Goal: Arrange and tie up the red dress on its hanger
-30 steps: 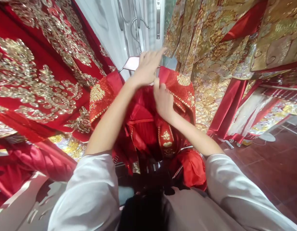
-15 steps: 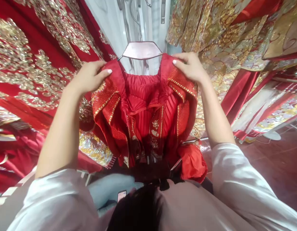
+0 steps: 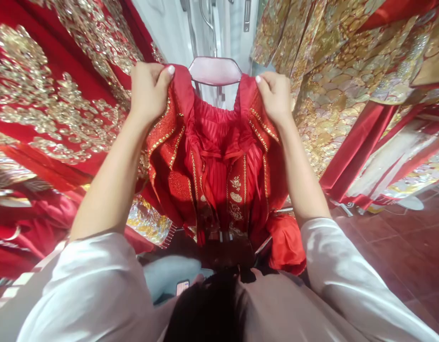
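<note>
A red dress (image 3: 219, 142) with gold trim hangs spread in front of me, its square gathered neckline at the top. My left hand (image 3: 151, 90) is closed on its left shoulder, thumb on top. On the opposite shoulder my right hand (image 3: 276, 95) grips the fabric the same way, its thumb pressed near the strap. Between the shoulders a white hanger (image 3: 215, 71) shows inside the neckline, with its metal hook (image 3: 209, 23) above. The lower part of the garment fades into shadow near my body.
Red cloth with gold sequins (image 3: 37, 90) hangs at the left, and gold patterned fabric (image 3: 333, 95) at the right. A bright red bundle (image 3: 286, 242) lies below the dress. A phone (image 3: 182, 287) shows near my lap. Tiled floor (image 3: 397, 247) lies at the lower right.
My left hand has moved up and inward, and its fingers have closed round the shoulder. My right hand has curled tighter. The dress shoulders have risen slightly and drawn closer together.
</note>
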Demonstrator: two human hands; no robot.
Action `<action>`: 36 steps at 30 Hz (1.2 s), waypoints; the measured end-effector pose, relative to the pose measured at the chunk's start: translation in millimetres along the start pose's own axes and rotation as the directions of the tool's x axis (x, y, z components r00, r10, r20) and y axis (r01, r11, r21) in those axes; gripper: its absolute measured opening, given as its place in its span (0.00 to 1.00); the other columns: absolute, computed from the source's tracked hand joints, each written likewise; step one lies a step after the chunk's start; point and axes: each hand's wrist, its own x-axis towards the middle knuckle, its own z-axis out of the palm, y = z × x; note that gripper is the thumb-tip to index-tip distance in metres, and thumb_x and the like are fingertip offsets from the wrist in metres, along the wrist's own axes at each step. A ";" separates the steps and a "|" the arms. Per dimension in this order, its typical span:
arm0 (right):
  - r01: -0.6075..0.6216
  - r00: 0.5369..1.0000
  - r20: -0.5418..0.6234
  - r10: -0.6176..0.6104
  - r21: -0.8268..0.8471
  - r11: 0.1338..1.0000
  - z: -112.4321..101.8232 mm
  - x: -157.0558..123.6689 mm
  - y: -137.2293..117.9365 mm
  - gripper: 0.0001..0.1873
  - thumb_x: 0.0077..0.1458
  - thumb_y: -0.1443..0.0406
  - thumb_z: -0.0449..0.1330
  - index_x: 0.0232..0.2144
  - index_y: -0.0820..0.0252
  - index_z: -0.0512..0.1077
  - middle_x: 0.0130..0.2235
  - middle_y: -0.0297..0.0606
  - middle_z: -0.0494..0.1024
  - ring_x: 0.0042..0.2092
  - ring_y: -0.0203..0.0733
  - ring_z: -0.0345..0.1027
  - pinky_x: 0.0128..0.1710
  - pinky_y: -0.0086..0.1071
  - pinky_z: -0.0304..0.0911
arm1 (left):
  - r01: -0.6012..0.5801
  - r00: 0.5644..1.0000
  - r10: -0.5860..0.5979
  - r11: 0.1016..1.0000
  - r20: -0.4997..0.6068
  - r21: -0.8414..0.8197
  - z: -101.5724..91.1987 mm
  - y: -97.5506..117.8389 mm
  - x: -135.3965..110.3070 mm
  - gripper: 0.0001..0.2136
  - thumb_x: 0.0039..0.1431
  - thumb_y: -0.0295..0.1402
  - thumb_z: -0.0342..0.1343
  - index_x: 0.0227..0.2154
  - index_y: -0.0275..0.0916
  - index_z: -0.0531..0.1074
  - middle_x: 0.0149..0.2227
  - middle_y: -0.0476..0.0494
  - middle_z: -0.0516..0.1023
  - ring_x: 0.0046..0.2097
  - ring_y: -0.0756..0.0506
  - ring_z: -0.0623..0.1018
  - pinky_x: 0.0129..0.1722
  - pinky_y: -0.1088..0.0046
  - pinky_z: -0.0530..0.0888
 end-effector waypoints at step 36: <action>0.157 0.904 -0.346 -0.250 -0.275 0.948 26.2 -135.5 1.8 0.10 0.44 0.67 0.53 0.18 0.58 0.52 0.19 0.27 0.53 0.23 0.30 0.47 0.26 0.27 0.47 | 0.051 0.969 -0.078 0.991 -0.233 -0.121 -15.2 38.2 -122.5 0.08 0.52 0.38 0.54 0.22 0.41 0.65 0.22 0.47 0.65 0.33 0.43 0.71 0.36 0.66 0.67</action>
